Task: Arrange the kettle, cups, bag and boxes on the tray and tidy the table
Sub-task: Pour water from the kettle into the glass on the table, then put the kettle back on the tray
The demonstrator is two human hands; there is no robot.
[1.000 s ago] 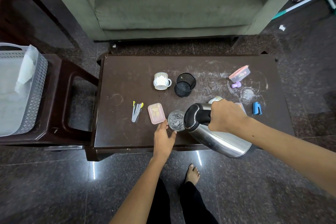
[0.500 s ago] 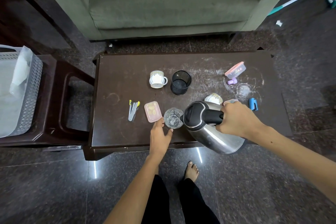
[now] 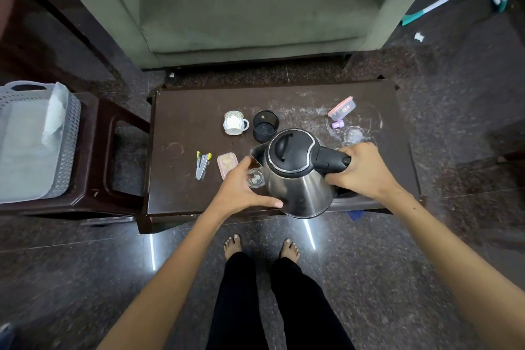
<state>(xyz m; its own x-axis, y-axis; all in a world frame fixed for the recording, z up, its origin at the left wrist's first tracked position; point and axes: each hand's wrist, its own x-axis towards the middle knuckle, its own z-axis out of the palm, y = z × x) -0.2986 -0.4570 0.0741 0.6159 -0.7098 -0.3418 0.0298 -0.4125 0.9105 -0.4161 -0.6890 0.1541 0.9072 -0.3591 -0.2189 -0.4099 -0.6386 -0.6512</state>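
Note:
My right hand (image 3: pixel 362 172) grips the black handle of the steel kettle (image 3: pixel 298 176), which is upright and held above the near edge of the dark table (image 3: pixel 184 111). My left hand (image 3: pixel 241 189) is spread beside it, its thumb touching the kettle's lower wall and its fingers next to a small clear glass (image 3: pixel 255 178). On the table stand a white cup (image 3: pixel 234 123) and a black cup (image 3: pixel 264 125). A small pink box (image 3: pixel 226 162) lies left of the glass. A pink-lidded box (image 3: pixel 342 107) is at the far right. The grey tray (image 3: pixel 68 133) with a white bag (image 3: pixel 55 111) sits on a chair at left.
Clips with yellow tips (image 3: pixel 202 165) lie on the table's left part. A purple cap (image 3: pixel 338 123) and a clear lid (image 3: pixel 353 135) lie at the far right. A green sofa (image 3: pixel 255 8) stands behind the table. My bare feet are on the polished floor below.
The kettle has swung from tilted over the glass to upright and risen. My left hand has left the glass's side and reached toward the kettle's base.

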